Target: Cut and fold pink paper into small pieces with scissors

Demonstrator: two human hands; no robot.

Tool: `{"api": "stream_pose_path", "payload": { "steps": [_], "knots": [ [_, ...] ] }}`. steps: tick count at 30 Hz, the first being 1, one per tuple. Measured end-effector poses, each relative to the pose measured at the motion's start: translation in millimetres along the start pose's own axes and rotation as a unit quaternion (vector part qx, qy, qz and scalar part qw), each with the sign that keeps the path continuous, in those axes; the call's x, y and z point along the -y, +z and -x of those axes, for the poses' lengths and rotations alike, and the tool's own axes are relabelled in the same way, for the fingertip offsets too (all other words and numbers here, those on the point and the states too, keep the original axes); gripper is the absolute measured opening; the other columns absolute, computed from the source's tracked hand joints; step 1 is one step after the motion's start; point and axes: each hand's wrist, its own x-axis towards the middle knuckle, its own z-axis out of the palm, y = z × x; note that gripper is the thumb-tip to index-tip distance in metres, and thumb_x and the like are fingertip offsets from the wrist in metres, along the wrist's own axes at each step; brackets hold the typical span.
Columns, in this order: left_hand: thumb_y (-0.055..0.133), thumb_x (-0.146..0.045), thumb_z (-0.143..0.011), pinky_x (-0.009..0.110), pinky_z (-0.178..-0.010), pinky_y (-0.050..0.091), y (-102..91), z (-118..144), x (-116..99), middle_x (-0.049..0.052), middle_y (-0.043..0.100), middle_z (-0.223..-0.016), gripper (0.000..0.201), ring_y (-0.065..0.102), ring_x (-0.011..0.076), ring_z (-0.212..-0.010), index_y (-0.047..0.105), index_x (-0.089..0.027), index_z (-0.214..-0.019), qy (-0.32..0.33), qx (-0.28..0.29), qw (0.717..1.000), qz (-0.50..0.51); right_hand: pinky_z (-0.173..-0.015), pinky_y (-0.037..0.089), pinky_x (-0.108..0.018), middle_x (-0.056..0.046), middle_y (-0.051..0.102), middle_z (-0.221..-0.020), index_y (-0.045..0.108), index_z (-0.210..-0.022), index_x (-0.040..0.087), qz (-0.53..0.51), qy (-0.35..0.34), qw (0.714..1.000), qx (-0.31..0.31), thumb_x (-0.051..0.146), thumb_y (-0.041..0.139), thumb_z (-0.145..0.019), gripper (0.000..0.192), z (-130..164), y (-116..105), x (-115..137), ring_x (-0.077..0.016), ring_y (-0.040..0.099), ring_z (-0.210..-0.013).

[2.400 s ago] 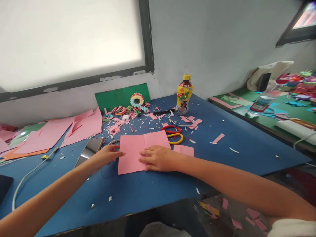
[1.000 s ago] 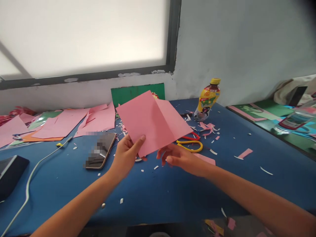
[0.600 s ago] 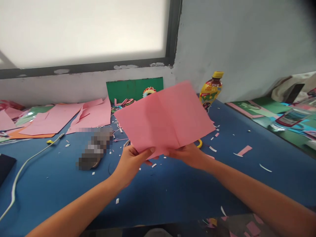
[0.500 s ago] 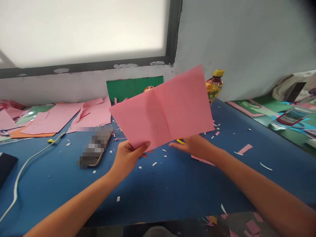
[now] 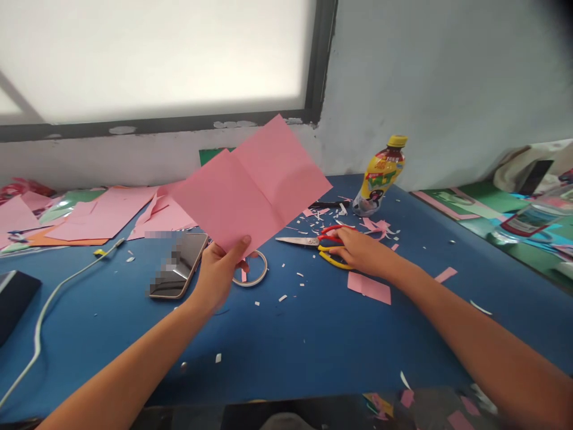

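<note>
The widest free room for a hand is the front part of the blue table [image 5: 277, 352], w/ only a few small paper bits [image 5: 218, 358] lying flat. Farther back, the raised pink sheet [image 5: 250, 185] in the L hand [image 5: 224, 263] blocks the way toward the wall. A white ring [image 5: 265, 266] and a phone [image 5: 185, 263] lie low, near this hand. Btw. both hands a gap stays open, but the scissors [image 5: 307, 241], w/ the R hand [image 5: 358, 248] at their handles, point their blades into it. Behind the R hand a bottle [image 5: 378, 182] stands as tall obst.
</note>
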Motion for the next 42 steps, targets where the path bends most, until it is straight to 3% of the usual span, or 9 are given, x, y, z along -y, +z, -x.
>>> {"api": "stream_pose_path", "payload": {
  "steps": [4, 9, 13, 18, 21, 25, 28, 34, 42],
  "knots": [
    [0.07, -0.028, -0.066, 0.017, -0.041, 0.043, -6.4, -5.1, -5.9, -0.001, 0.059, -0.067, 0.018, 0.057, 0.0099, -0.056, 0.063, -0.015, -0.076, 0.072, -0.039, 0.996, 0.031, -0.071, 0.043, -0.034, -0.014, 0.059, -0.102, 0.047, -0.11, 0.014, 0.018, -0.006, 0.999, -0.043, 0.034, 0.044, -0.082, 0.034, 3.0, -6.9, 5.0, -0.025, 0.057, -0.087],
    [0.072, -0.021, -0.06, 0.012, -0.047, 0.047, -16.1, -19.3, -8.5, -0.003, 0.059, -0.075, 0.022, 0.06, 0.0066, -0.06, 0.061, -0.016, -0.078, -0.035, -0.115, 0.988, 0.096, -0.072, 0.045, -0.031, -0.008, 0.058, -0.1, 0.046, -0.102, 0.019, -0.139, -0.012, 0.99, -0.016, 0.04, 0.061, -0.069, 0.041, 6.1, -6.0, 17.9, -0.0216, 0.058, -0.086],
    [0.072, -0.022, -0.06, 0.014, -0.042, 0.046, -17.1, -22.8, -9.0, -0.003, 0.055, -0.061, 0.02, 0.056, 0.0063, -0.05, 0.057, -0.011, -0.068, -0.053, -0.097, 0.991, 0.082, -0.068, 0.045, -0.029, -0.003, 0.057, -0.089, 0.044, -0.1, 0.022, -0.303, 0.053, 0.95, 0.049, 0.042, 0.061, -0.069, 0.041, 5.3, -3.7, 33.2, -0.0172, 0.057, -0.078],
    [0.074, -0.031, -0.061, 0.014, -0.039, 0.044, -6.6, -14.6, -28.3, -0.004, 0.056, -0.065, 0.029, 0.054, 0.0061, -0.049, 0.06, -0.013, -0.079, 0.029, -0.058, 0.995, 0.074, -0.06, 0.043, -0.026, 0.0, 0.054, -0.079, 0.044, -0.086, 0.022, -0.404, 0.043, 0.906, 0.121, 0.046, 0.05, -0.077, 0.026, 18.4, -8.1, 58.7, -0.0133, 0.052, -0.068],
    [0.073, -0.031, -0.063, 0.012, -0.035, 0.042, 2.5, -8.5, -43.8, -0.003, 0.057, -0.07, 0.027, 0.054, 0.0058, -0.051, 0.061, -0.015, -0.082, 0.085, -0.081, 0.987, 0.106, -0.052, 0.037, -0.023, 0.002, 0.053, -0.073, 0.043, -0.088, 0.023, -0.395, 0.02, 0.908, 0.135, 0.047, 0.055, -0.075, 0.03, 27.5, -6.4, 74.8, -0.0106, 0.044, -0.058],
    [0.071, -0.027, -0.064, 0.011, -0.034, 0.041, 14.9, -1.7, -53.5, -0.003, 0.058, -0.076, 0.025, 0.056, 0.0056, -0.053, 0.061, -0.017, -0.085, 0.062, -0.1, 0.983, 0.141, -0.048, 0.032, -0.021, 0.003, 0.05, -0.073, 0.045, -0.089, 0.023, -0.343, -0.002, 0.931, 0.121, 0.053, 0.055, -0.075, 0.035, 29.6, -0.4, 88.6, -0.0095, 0.039, -0.055],
    [0.07, -0.03, -0.065, 0.013, -0.035, 0.044, 20.4, 2.2, -47.5, -0.001, 0.058, -0.079, 0.027, 0.055, 0.0061, -0.053, 0.062, -0.015, -0.086, 0.044, -0.068, 0.992, 0.1, -0.047, 0.032, -0.021, 0.003, 0.049, -0.072, 0.044, -0.09, 0.023, -0.378, 0.003, 0.915, 0.14, 0.056, 0.055, -0.074, 0.039, 28.9, 8.9, 90.9, -0.0096, 0.039, -0.054],
    [0.069, -0.037, -0.067, 0.016, -0.038, 0.049, 17.0, 4.4, -25.9, 0.0, 0.058, -0.066, 0.028, 0.058, 0.0113, -0.054, 0.064, -0.013, -0.081, 0.033, -0.029, 0.999, 0.0, -0.049, 0.036, -0.022, 0.002, 0.054, -0.071, 0.045, -0.089, 0.025, -0.48, 0.044, 0.86, 0.166, 0.053, 0.06, -0.07, 0.036, 37.0, 33.1, 85.7, -0.0122, 0.049, -0.059],
    [0.068, -0.038, -0.069, 0.021, -0.04, 0.053, 13.2, 8.0, -21.3, 0.004, 0.064, -0.069, 0.028, 0.065, 0.0177, -0.06, 0.065, -0.014, -0.082, 0.04, -0.025, 0.997, -0.065, -0.056, 0.041, -0.025, 0.0, 0.056, -0.074, 0.046, -0.091, 0.027, -0.538, 0.09, 0.815, 0.196, 0.053, 0.057, -0.072, 0.034, 44.5, 31.0, 91.4, -0.0144, 0.051, -0.066]
  ]
}}
